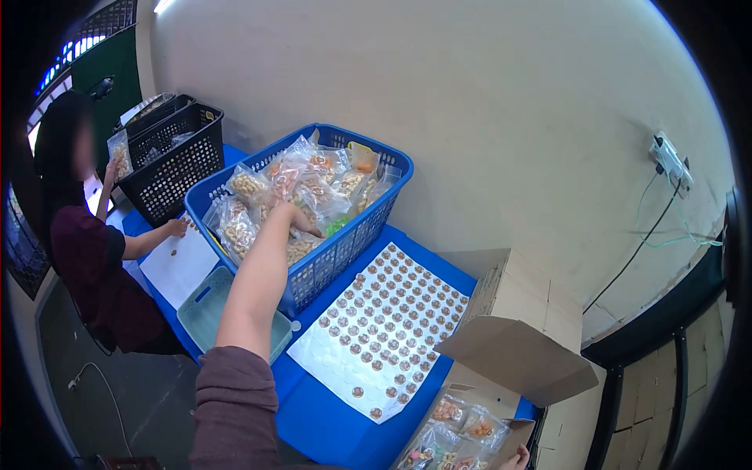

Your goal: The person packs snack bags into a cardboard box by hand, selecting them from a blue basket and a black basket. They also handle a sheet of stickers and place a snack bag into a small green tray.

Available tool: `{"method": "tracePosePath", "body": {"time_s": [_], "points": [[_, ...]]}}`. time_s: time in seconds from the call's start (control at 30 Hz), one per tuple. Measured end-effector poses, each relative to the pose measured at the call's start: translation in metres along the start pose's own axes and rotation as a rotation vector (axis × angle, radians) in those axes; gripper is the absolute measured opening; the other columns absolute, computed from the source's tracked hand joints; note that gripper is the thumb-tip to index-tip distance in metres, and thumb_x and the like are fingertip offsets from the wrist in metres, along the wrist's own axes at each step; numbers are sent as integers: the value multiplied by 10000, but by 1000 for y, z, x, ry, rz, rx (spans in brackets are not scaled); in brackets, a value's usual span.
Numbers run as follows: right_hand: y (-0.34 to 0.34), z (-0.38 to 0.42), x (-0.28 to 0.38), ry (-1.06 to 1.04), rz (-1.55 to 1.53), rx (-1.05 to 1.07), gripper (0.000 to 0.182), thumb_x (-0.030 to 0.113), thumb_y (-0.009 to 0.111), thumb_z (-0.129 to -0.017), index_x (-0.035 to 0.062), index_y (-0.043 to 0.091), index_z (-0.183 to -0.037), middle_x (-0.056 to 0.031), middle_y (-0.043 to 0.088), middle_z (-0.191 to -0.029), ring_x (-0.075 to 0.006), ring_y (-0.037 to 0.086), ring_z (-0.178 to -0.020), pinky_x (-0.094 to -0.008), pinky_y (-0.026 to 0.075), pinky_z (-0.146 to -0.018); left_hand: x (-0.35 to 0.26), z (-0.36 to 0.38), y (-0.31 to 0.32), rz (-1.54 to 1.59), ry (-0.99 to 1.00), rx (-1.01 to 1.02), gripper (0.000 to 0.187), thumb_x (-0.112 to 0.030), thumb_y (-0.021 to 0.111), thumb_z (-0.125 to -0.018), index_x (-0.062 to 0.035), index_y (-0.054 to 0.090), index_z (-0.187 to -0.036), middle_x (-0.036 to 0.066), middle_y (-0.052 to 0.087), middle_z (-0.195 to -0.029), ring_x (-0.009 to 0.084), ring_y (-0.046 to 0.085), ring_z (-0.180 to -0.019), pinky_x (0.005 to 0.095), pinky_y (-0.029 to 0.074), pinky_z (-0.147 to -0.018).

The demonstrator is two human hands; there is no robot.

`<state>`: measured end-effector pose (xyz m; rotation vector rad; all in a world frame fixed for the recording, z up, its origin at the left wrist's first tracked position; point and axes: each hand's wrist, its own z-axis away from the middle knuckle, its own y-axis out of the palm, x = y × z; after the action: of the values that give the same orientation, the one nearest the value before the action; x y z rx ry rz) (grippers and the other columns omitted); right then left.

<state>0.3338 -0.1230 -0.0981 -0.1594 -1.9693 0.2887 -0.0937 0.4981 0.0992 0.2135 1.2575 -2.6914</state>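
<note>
The blue plastic basket [313,266] on the blue surface [329,423] is heaped with clear sealed snack packets [317,188]. The left hand [298,222] reaches in, arm stretched far forward, fingers curled onto one packet. The open cardboard box [517,313] near right holds more packets, where the right hand [517,458] barely shows; its grip I cannot tell. One white sticker sheet [384,329] lies between. Far left, two black baskets [168,164] stand by a co-worker's hand [177,227]
</note>
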Motion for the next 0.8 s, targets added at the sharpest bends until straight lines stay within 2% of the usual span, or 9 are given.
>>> {"method": "tracePosePath", "body": {"time_s": [0.07,0.13,0.27,0.33,0.47,0.53,0.67,0.77,0.8], "points": [[2,-1,8,8,-3,2,217,42,455,-878,-25,629,-991,-147,625,-990,-259,559,-944,-363,425,-891,-2,4,-3,-76,5,-40,1019,-676,714,-600,-86,412,-1374,170,389,-1416,308,475,-1222,369,398,-1003],[2,-3,9,17,-5,3,214,46,458,-879,-24,630,-986,-146,625,-988,-256,557,-944,-361,423,-893,2,-27,1,-403,87,128,1044,-581,735,-660,-236,181,-1475,127,246,-1499,320,396,-1294,441,352,-1036],[8,0,5,-14,3,2,192,44,481,-873,-23,634,-967,-145,628,-974,-249,565,-912,-359,439,-870,5,-51,10,-227,63,350,925,-491,733,-716,-270,232,-1462,89,257,-1501,304,405,-1290,435,357,-1031],[10,4,8,6,17,-19,185,40,488,-869,-24,634,-962,-146,629,-970,-247,568,-901,-360,445,-861,3,-47,12,-102,-21,137,790,-439,791,-675,-113,486,-1327,112,400,-1420,298,441,-1258,381,360,-1037],[7,8,12,-11,16,-11,182,37,494,-864,-32,631,-962,-150,630,-964,-250,572,-887,-367,453,-852,-1,-24,12,-178,83,111,700,-388,796,-688,-116,540,-1281,99,468,-1370,285,489,-1215,370,378,-1021],[8,9,16,-17,-20,-7,184,42,491,-867,-33,632,-960,-151,630,-960,-252,571,-887,-371,452,-854,0,-51,11,-342,-45,262,776,-382,764,-722,-197,411,-1388,82,439,-1400,269,482,-1222,381,383,-1008],[7,9,26,-67,8,17,192,59,482,-876,-31,632,-956,-153,629,-945,-259,571,-891,-381,448,-862,2,-54,7,-292,-72,289,656,-380,761,-725,-117,537,-1283,96,492,-1352,265,524,-1167,372,411,-971],[1,9,18,-67,17,4,198,73,489,-873,-36,628,-962,-156,627,-946,-269,570,-894,-383,445,-865,4,-40,6,-313,5,135,563,-328,760,-722,-43,604,-1182,132,553,-1276,287,564,-1101,391,439,-922],[5,8,15,-48,19,-11,201,79,496,-869,-39,625,-967,-158,625,-951,-274,568,-896,-383,443,-866,5,-25,1,-337,101,-82,517,-292,746,-730,-32,617,-1158,152,580,-1225,299,573,-1089,394,440,-927]]}}
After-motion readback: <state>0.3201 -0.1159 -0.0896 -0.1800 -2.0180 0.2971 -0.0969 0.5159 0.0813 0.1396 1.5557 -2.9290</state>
